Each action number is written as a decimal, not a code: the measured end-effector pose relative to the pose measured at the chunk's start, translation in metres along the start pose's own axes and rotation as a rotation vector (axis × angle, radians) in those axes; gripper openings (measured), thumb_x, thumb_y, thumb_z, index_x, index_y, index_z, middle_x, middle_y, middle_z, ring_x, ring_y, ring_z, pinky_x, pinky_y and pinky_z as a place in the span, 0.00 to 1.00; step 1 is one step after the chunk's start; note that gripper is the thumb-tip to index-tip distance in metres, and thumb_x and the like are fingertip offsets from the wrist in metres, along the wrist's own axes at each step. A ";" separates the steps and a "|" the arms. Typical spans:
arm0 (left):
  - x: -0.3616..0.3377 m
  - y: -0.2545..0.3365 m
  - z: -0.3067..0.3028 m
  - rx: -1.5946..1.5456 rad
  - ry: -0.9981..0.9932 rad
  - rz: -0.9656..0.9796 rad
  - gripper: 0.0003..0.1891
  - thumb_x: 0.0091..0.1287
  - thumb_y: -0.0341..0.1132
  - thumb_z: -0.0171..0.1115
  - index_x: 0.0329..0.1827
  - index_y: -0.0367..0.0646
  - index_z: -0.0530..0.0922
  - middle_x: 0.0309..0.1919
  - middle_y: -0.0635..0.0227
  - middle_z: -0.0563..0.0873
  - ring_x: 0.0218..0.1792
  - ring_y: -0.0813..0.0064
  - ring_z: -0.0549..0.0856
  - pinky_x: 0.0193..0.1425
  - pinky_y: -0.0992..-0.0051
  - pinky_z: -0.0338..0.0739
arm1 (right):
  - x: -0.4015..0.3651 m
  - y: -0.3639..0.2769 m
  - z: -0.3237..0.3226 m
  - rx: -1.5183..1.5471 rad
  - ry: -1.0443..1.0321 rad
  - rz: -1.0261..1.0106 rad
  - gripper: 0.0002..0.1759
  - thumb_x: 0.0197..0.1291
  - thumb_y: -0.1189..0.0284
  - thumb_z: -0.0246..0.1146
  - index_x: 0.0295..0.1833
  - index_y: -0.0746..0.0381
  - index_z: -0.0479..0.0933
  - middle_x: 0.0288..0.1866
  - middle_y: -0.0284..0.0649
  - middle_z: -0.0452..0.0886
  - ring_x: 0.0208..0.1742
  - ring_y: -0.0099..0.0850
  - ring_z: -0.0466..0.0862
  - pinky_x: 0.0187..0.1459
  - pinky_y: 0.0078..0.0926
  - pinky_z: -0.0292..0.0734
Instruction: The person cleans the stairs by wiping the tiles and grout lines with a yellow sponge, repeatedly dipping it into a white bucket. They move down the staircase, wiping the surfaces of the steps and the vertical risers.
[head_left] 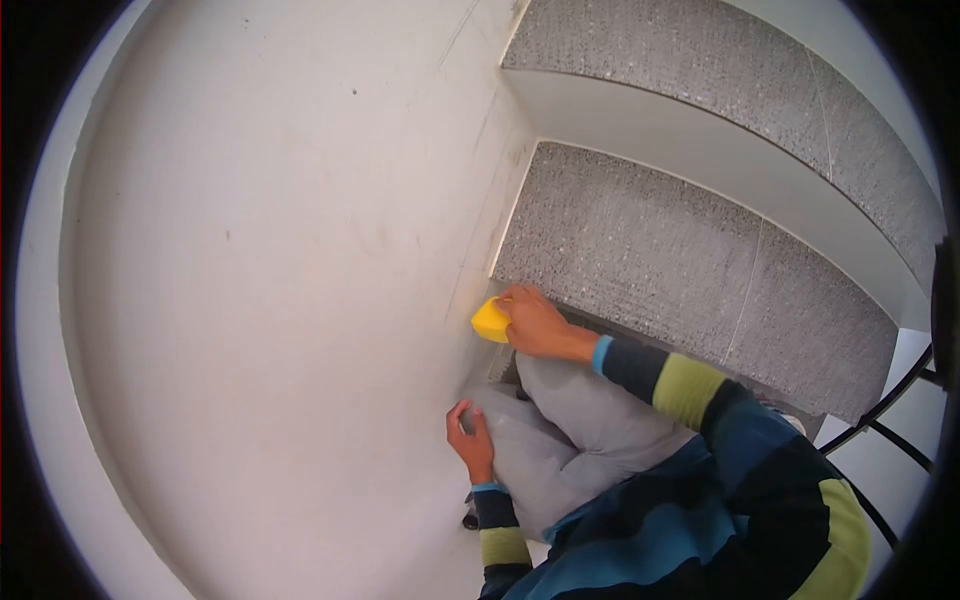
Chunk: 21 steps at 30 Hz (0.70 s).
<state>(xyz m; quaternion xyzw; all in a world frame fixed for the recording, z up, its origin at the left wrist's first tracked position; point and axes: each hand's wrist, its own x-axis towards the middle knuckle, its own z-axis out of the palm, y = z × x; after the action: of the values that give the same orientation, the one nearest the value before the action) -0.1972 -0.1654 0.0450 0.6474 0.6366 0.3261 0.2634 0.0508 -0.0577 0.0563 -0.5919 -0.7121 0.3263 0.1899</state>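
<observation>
My right hand point(540, 322) grips a yellow piece point(491, 321), held against or very near the white wall point(290, 260) beside the edge of a grey speckled step point(640, 240). The fingers wrap over its upper right side, so part of it is hidden. Lower down, my left hand point(470, 440) is beside my knee, close to the wall. Its fingers are curved and apart, with nothing seen between them.
A higher speckled step point(700, 60) rises behind a white riser point(700, 110) at the upper right. Black curved railing bars point(895, 395) stand at the right edge. My bent legs in grey trousers point(560, 440) are below the step.
</observation>
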 end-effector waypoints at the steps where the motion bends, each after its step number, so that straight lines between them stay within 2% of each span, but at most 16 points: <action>1: -0.001 -0.004 -0.001 -0.020 0.021 -0.029 0.12 0.58 0.27 0.60 0.45 0.36 0.76 0.43 0.58 0.80 0.48 0.62 0.78 0.57 0.68 0.69 | -0.005 0.004 -0.007 0.068 0.269 -0.023 0.25 0.45 0.77 0.54 0.54 0.71 0.72 0.51 0.55 0.72 0.53 0.50 0.71 0.55 0.42 0.68; 2: -0.004 -0.005 -0.003 -0.037 0.021 -0.021 0.12 0.58 0.27 0.60 0.45 0.36 0.76 0.43 0.58 0.80 0.48 0.62 0.78 0.57 0.68 0.69 | -0.007 0.010 -0.016 0.133 0.541 -0.048 0.25 0.45 0.78 0.54 0.53 0.72 0.73 0.52 0.55 0.73 0.53 0.50 0.71 0.55 0.42 0.68; 3: -0.006 -0.009 -0.003 -0.016 0.051 -0.029 0.12 0.60 0.27 0.59 0.46 0.35 0.76 0.44 0.59 0.80 0.49 0.64 0.78 0.58 0.68 0.69 | 0.001 0.022 -0.035 0.107 0.560 -0.045 0.25 0.45 0.78 0.54 0.53 0.72 0.73 0.52 0.55 0.73 0.53 0.50 0.71 0.55 0.42 0.68; 5: -0.007 -0.016 -0.004 -0.027 0.086 -0.085 0.13 0.60 0.28 0.58 0.48 0.35 0.75 0.47 0.58 0.78 0.51 0.64 0.76 0.59 0.68 0.68 | 0.016 0.047 -0.079 -0.045 0.878 0.176 0.25 0.45 0.78 0.54 0.53 0.71 0.74 0.53 0.56 0.73 0.53 0.51 0.72 0.57 0.41 0.68; 6: -0.007 -0.020 -0.003 -0.060 0.100 -0.137 0.15 0.60 0.28 0.58 0.50 0.35 0.74 0.49 0.57 0.77 0.51 0.63 0.76 0.59 0.67 0.68 | 0.015 0.056 -0.080 -0.072 0.903 0.182 0.25 0.45 0.78 0.54 0.53 0.71 0.74 0.53 0.56 0.73 0.53 0.51 0.72 0.57 0.41 0.68; 8: -0.006 -0.019 -0.001 -0.048 0.062 -0.247 0.22 0.65 0.35 0.56 0.59 0.34 0.67 0.59 0.52 0.71 0.58 0.58 0.71 0.63 0.66 0.64 | 0.014 0.074 -0.065 -0.084 0.323 0.126 0.26 0.46 0.76 0.54 0.56 0.68 0.73 0.56 0.56 0.72 0.54 0.51 0.73 0.59 0.40 0.68; 9: -0.006 -0.024 -0.003 -0.063 0.049 -0.225 0.22 0.65 0.35 0.56 0.59 0.34 0.67 0.59 0.52 0.71 0.58 0.58 0.71 0.63 0.66 0.64 | 0.003 0.072 -0.061 0.086 0.200 -0.020 0.27 0.45 0.75 0.55 0.56 0.67 0.73 0.56 0.55 0.72 0.55 0.51 0.73 0.59 0.39 0.67; 10: -0.008 -0.030 -0.006 -0.057 -0.038 -0.357 0.27 0.66 0.40 0.54 0.64 0.34 0.61 0.62 0.49 0.66 0.62 0.56 0.68 0.66 0.65 0.61 | -0.011 0.071 -0.055 0.257 0.070 -0.164 0.27 0.45 0.75 0.56 0.57 0.66 0.72 0.56 0.54 0.72 0.56 0.51 0.73 0.60 0.39 0.67; 11: -0.006 -0.031 -0.008 -0.042 -0.125 -0.492 0.32 0.68 0.45 0.52 0.69 0.34 0.56 0.66 0.46 0.62 0.66 0.54 0.64 0.68 0.65 0.58 | -0.036 0.065 -0.062 0.228 0.211 -0.181 0.28 0.45 0.75 0.57 0.58 0.65 0.72 0.57 0.53 0.72 0.58 0.51 0.72 0.61 0.40 0.66; 12: -0.006 -0.019 -0.010 -0.045 -0.140 -0.482 0.32 0.68 0.45 0.52 0.69 0.34 0.56 0.66 0.46 0.62 0.66 0.54 0.64 0.68 0.65 0.58 | -0.068 0.058 -0.079 0.196 0.347 -0.197 0.29 0.45 0.74 0.57 0.59 0.64 0.71 0.58 0.52 0.71 0.59 0.52 0.71 0.62 0.40 0.65; 14: -0.014 0.018 -0.016 0.014 -0.267 -0.601 0.40 0.68 0.52 0.48 0.72 0.32 0.46 0.69 0.41 0.56 0.70 0.52 0.57 0.72 0.66 0.51 | -0.128 0.071 -0.107 0.117 0.590 0.089 0.32 0.44 0.75 0.56 0.61 0.64 0.68 0.61 0.53 0.69 0.63 0.51 0.68 0.65 0.41 0.61; 15: -0.020 0.020 -0.015 0.014 -0.280 -0.599 0.40 0.68 0.52 0.48 0.72 0.32 0.46 0.69 0.41 0.56 0.70 0.52 0.57 0.72 0.66 0.51 | -0.162 0.085 -0.116 0.067 0.683 0.227 0.31 0.46 0.75 0.55 0.62 0.66 0.66 0.62 0.53 0.68 0.64 0.50 0.67 0.66 0.41 0.60; 16: -0.027 0.018 -0.017 0.116 -0.295 -0.554 0.41 0.68 0.53 0.49 0.72 0.31 0.45 0.69 0.41 0.54 0.70 0.51 0.55 0.72 0.66 0.50 | -0.199 0.117 -0.113 0.023 0.822 0.217 0.32 0.46 0.77 0.54 0.62 0.68 0.66 0.62 0.54 0.67 0.63 0.51 0.67 0.66 0.41 0.59; 17: -0.032 0.018 -0.019 0.219 -0.311 -0.507 0.42 0.67 0.54 0.49 0.72 0.31 0.44 0.70 0.41 0.53 0.71 0.50 0.54 0.73 0.65 0.48 | -0.234 0.126 -0.123 0.013 0.854 0.343 0.32 0.45 0.78 0.52 0.62 0.69 0.65 0.63 0.55 0.65 0.63 0.52 0.66 0.66 0.41 0.59; 20: -0.031 0.031 -0.017 0.394 -0.307 -0.398 0.41 0.67 0.52 0.51 0.71 0.29 0.48 0.69 0.41 0.54 0.70 0.47 0.54 0.72 0.62 0.48 | -0.316 0.142 -0.126 -0.103 0.925 0.508 0.34 0.44 0.78 0.50 0.64 0.69 0.63 0.64 0.56 0.62 0.65 0.52 0.63 0.67 0.40 0.57; 21: -0.028 0.043 -0.017 0.410 -0.347 -0.387 0.41 0.67 0.52 0.51 0.71 0.29 0.48 0.69 0.41 0.54 0.70 0.47 0.54 0.72 0.62 0.48 | -0.335 0.142 -0.113 -0.020 0.975 0.628 0.35 0.44 0.77 0.50 0.64 0.68 0.61 0.63 0.56 0.62 0.65 0.53 0.62 0.68 0.41 0.54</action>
<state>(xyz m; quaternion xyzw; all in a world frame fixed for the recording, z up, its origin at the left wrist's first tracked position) -0.1816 -0.1968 0.0858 0.5999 0.7457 0.0200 0.2892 0.3032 -0.3421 0.0784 -0.8585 -0.3356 0.0497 0.3845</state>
